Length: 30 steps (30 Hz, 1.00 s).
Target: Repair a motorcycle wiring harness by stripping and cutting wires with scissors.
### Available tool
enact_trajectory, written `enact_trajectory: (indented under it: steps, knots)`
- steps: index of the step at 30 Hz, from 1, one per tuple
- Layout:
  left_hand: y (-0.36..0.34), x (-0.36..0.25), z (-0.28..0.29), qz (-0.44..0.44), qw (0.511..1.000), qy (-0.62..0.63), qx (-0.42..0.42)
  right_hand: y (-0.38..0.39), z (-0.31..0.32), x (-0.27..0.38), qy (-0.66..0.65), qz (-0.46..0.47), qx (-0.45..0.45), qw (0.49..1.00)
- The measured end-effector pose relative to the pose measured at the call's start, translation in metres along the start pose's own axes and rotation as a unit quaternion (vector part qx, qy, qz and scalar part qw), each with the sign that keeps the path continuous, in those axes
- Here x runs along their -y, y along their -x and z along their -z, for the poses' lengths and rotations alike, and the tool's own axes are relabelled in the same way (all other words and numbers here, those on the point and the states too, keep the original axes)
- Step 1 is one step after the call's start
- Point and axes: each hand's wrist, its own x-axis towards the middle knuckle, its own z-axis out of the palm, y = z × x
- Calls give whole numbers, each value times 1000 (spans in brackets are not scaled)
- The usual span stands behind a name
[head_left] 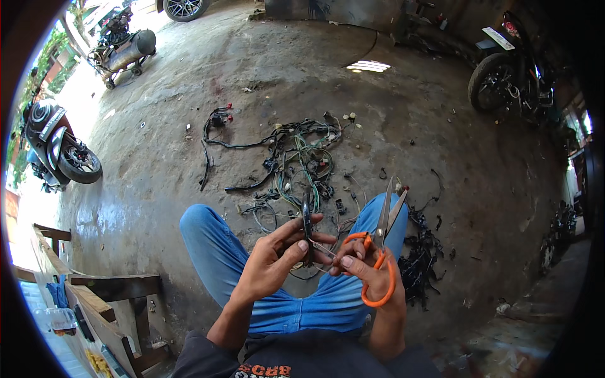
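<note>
Pinching black cable (307,217) in left fingers (296,242) | right hand (368,268): orange scissors (380,252)

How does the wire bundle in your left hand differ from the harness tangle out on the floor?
The black-wrapped bundle is short, straight and upright, pinched in the left hand. The harness tangle sprawls loose on the concrete, untouched, with green wires exposed. Both are dark cabling. The right hand holds orange-handled scissors, blades open.
</note>
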Motion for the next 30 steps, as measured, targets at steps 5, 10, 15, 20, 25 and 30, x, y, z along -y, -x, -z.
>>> enact_trajectory:
  steps: [5,10,15,20,25,30]
  knots:
    - [-1,2,-9,9,1000,18,-24,9,0,-3,152,58,-23,986]
    - [-4,9,-14,-25,998,11,-57,9,-28,-18,309,59,-46,948]
    - [-5,9,-15,-24,992,97,-76,13,-43,-45,58,105,-148,982]
    - [-6,19,-19,-32,988,116,-98,9,-46,-60,29,79,-166,983]
    - [-8,21,-18,-41,984,119,-128,-1,-40,-61,56,56,-127,989]
    - [-8,28,-14,-66,981,90,-158,-1,-31,-61,91,132,-146,976]
